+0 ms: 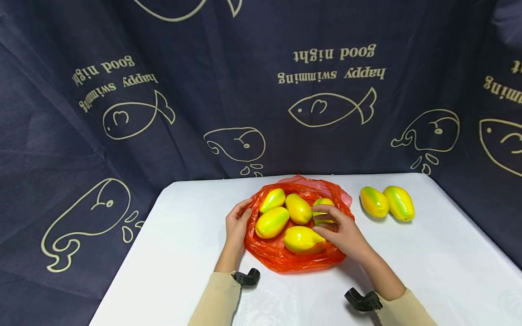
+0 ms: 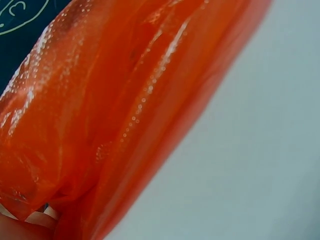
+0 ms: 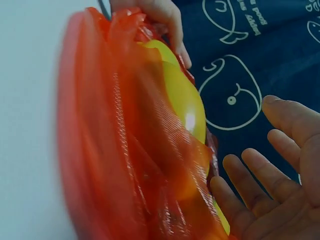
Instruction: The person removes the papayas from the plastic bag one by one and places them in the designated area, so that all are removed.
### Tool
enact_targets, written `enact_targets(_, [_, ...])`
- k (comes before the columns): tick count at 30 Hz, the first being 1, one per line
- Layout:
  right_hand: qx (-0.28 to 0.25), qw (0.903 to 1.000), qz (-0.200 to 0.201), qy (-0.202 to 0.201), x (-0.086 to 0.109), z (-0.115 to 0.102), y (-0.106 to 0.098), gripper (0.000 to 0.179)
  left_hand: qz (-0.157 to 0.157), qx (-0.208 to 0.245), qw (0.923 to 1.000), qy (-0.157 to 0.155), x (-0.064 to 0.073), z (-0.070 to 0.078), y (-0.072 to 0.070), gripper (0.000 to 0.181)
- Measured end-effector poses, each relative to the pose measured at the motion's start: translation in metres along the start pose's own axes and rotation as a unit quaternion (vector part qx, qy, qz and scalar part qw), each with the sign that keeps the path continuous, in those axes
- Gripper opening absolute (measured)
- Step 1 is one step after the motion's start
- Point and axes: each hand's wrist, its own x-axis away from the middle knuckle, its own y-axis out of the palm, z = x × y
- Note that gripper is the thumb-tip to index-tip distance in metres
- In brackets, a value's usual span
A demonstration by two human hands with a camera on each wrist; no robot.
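Observation:
A red plastic bag (image 1: pixel 281 260) lies with its mouth spread wide, and several glossy yellow-green mangoes (image 1: pixel 272 222) sit inside it. At the bag's left rim my left hand (image 1: pixel 236 226) grips the plastic between thumb and fingers; in the right wrist view the left hand (image 3: pixel 155 15) appears at the bag's far edge. My right hand (image 1: pixel 342 231) hovers over the bag's right side, fingers spread apart and holding nothing. Its fingers partly cover one mango (image 1: pixel 322 203) at the right. In the left wrist view, red plastic (image 2: pixel 125 100) hides most of the left fingers.
Two more mangoes (image 1: pixel 374 202) lie side by side on the white table (image 1: pixel 432 258), right of the bag. Behind the table hangs a dark blue curtain (image 1: pixel 244 90) with fish and whale drawings. Black wrist cameras (image 1: pixel 246 277) are strapped to both forearms.

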Motion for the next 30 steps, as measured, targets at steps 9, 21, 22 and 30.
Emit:
enact_targets(9, [0.009, 0.9995, -0.022, 0.019, 0.001, 0.002, 0.011, 0.050, -0.002, 0.000, 0.9999, 0.015, 0.000, -0.001, 0.001, 0.031])
enact_targets(21, [0.065, 0.9971, -0.036, 0.017, 0.004, 0.009, 0.020, 0.052, 0.001, -0.007, 1.0000, 0.007, -0.001, -0.002, 0.001, 0.030])
enact_targets(22, [0.069, 0.9967, -0.037, 0.017, 0.004, 0.009, 0.021, 0.053, 0.002, -0.008, 0.9999, 0.005, -0.001, -0.001, 0.001, 0.030])
enact_targets(30, [0.101, 0.9935, -0.050, 0.016, 0.006, 0.016, 0.024, 0.056, 0.006, -0.011, 0.9999, 0.011, -0.002, -0.002, 0.001, 0.030])
